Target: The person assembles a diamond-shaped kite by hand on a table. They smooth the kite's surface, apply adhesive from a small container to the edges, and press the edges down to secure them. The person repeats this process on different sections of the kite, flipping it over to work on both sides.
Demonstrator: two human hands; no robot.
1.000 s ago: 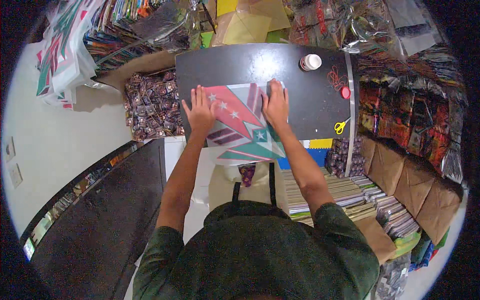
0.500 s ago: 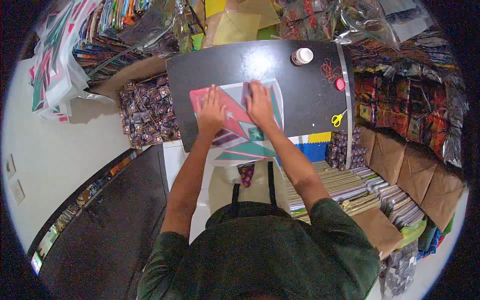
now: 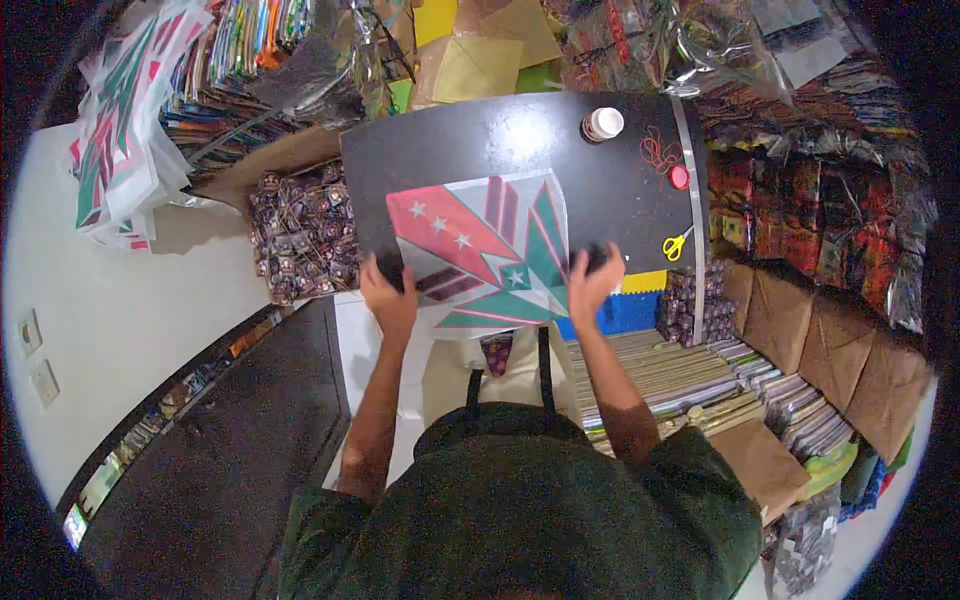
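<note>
A thin, see-through printed sheet (image 3: 455, 225) with red, green and grey shapes and white stars lies flat on the dark tabletop, its near edge hanging over toward my lap. Beside its left edge is my left hand (image 3: 388, 298), fingers apart and holding nothing. My right hand (image 3: 596, 285) is at the sheet's lower right edge, also spread and without anything in it. Whether either hand's fingertips touch the sheet I cannot tell.
On the dark table (image 3: 420, 145) stand a white-capped jar (image 3: 604, 124), red string (image 3: 658, 150), a red lid (image 3: 680, 177) and yellow scissors (image 3: 676, 245). A box of small packets (image 3: 300, 235) sits left. Similar printed sheets (image 3: 130, 120) hang at far left; stacked goods (image 3: 650, 375) lie lower right.
Both hands have lifted off the sheet's middle and drawn back and outward to its two sides, uncovering the stars and stripes. The sheet stays in about the same place.
</note>
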